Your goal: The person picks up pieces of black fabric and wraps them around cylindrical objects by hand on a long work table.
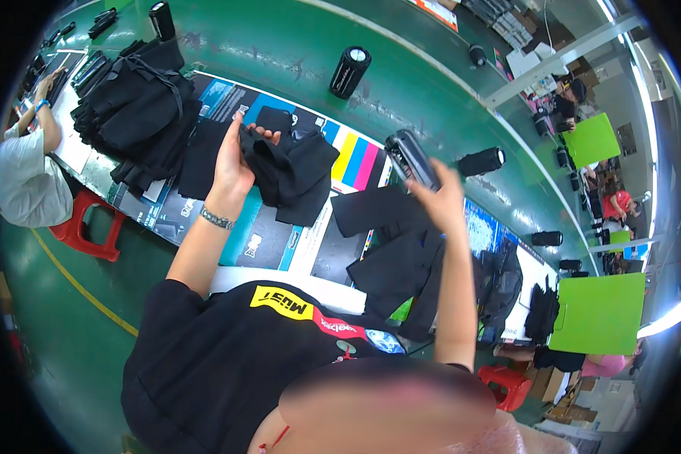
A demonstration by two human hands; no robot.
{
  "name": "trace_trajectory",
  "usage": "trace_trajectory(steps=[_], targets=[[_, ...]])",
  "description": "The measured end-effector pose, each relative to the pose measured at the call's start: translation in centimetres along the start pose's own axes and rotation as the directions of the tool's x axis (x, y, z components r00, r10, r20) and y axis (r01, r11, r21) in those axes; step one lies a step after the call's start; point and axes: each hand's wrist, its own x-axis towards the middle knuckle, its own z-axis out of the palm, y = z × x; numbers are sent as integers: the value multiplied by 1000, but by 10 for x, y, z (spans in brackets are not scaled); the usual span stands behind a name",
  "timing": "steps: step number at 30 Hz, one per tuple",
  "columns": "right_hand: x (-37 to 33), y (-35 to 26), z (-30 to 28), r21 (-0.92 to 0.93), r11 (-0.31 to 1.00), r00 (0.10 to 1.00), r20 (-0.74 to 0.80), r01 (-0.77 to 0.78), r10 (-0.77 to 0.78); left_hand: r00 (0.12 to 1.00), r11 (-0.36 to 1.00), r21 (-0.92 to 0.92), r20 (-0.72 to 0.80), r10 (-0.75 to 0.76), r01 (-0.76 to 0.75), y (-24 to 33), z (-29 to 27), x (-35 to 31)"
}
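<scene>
One cloth [301, 172] pinched in left hand [238, 170], probably aloft so folds hang free; right hand [444, 200] at device [411, 155], table's [268, 246] far edge; finger grip blurred, I can't tell.

1. L hand [234, 163] raised over printed surface [268, 256], gripping blk cloth [303, 181] that hangs down to its R; watch [217, 218] on that wrist.
2. R hand [441, 198] at near end of dark rounded device [408, 155], which is tilted; exact grip blurry.
3. Big blk cloth pile [132, 110] on L part of surface; loose blk pieces [390, 265] nr R forearm.
4. Colour stripes [359, 160] btwn hanging cloth & device.
5. Blk cylinder [350, 73] on green strip beyond surface; 2nd cylinder [483, 161] just R of device.
6. Co-worker [30, 185] far L, lt top, red stool [94, 219] beside.
7. Bright green panel [598, 312] far R.
</scene>
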Motion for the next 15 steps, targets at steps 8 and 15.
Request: trace_trajectory(steps=[8,15], targets=[[53,22,-23,-289,951,994,34,113,-107,997,995,96,-73,-20,27,-9,9,5],[29,46,-27,-227,972,997,-56,-68,57,980,981,13,-42,-193,193,-14,2,0]])
